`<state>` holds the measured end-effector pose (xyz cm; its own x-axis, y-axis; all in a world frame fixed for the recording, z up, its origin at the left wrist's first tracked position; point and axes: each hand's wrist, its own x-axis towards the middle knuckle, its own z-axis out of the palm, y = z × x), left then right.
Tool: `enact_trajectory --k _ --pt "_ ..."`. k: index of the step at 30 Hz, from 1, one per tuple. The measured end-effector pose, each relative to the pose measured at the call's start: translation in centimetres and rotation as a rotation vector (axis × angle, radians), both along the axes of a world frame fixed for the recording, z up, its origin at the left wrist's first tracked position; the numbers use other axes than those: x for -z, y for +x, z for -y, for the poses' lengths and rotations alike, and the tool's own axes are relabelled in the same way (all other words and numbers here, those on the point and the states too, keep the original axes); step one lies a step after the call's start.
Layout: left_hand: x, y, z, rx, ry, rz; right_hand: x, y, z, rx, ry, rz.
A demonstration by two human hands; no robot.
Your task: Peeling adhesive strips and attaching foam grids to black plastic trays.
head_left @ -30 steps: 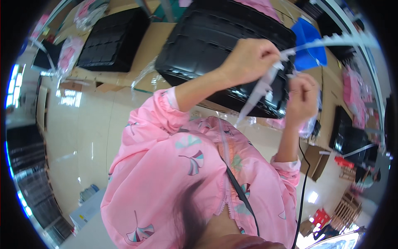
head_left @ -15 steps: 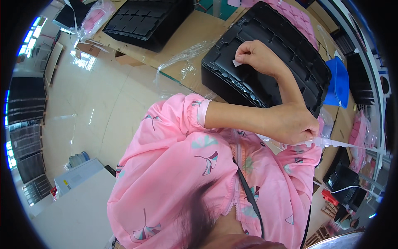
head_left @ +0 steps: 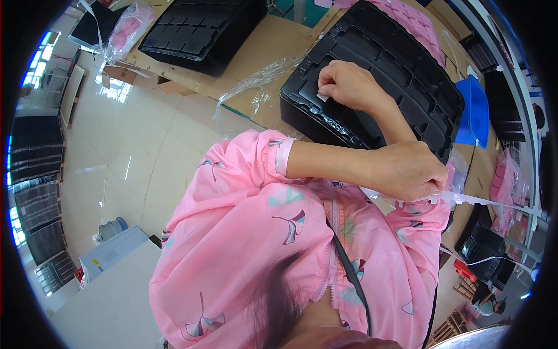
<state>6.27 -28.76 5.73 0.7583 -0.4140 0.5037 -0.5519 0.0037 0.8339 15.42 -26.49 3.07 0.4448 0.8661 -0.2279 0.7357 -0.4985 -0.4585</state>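
My left hand [head_left: 410, 170] reaches across to the right, its fingers closed on a white strip [head_left: 465, 198] that looks like label backing and trails off to the right. The left forearm passes in front of my right forearm. Farther forward, my right hand [head_left: 349, 86] pinches a small white sticker [head_left: 322, 98]. The sticker is at the smooth near-left part of a black plastic tray [head_left: 401, 75], which seems to top a deep stack. Whether the sticker touches the tray, I cannot tell.
Another black tray stack [head_left: 195, 29] stands at the far left of the cardboard-covered table [head_left: 279, 41], with clear plastic film [head_left: 261, 78] between. A blue bin [head_left: 472, 113] and pink trays [head_left: 410, 23] lie beyond the nearer stack. Bagged pink pieces [head_left: 504, 186] are at the right.
My right hand has moved a little left along the tray with the sticker. My left hand and the strip stay nearly where they were.
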Motion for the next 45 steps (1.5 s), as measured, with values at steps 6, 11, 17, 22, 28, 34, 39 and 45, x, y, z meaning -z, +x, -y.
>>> enact_trajectory --k 6,11,17,22,28,34,39,45 --pt "-0.5 0.5 0.0 0.003 0.061 -0.024 1.4 -0.3 2.7 0.167 0.454 0.141" --pt "0.3 3.2 0.6 -0.129 0.030 0.082 1.4 1.8 12.3 0.725 0.987 -0.058" --pt "-0.1 6.2 1.9 -0.136 0.054 -0.114 0.5 -5.4 21.6 1.049 1.253 0.370" --pt "0.0 6.9 3.3 -0.194 0.128 -0.063 -0.3 -8.4 21.4 0.694 1.013 0.663" --pt "0.6 7.0 4.2 -0.220 0.098 -0.100 0.7 -7.5 20.9 0.581 0.951 0.795" --pt "1.1 7.0 4.4 -0.251 0.119 -0.165 1.3 -6.8 20.5 0.466 0.991 0.963" --pt "1.4 7.3 4.1 -0.269 0.080 -0.209 1.1 -6.5 20.4 0.432 1.038 0.869" --pt "1.5 8.7 1.8 -0.281 -0.077 -0.278 -1.6 -2.8 23.2 0.718 0.954 0.692"
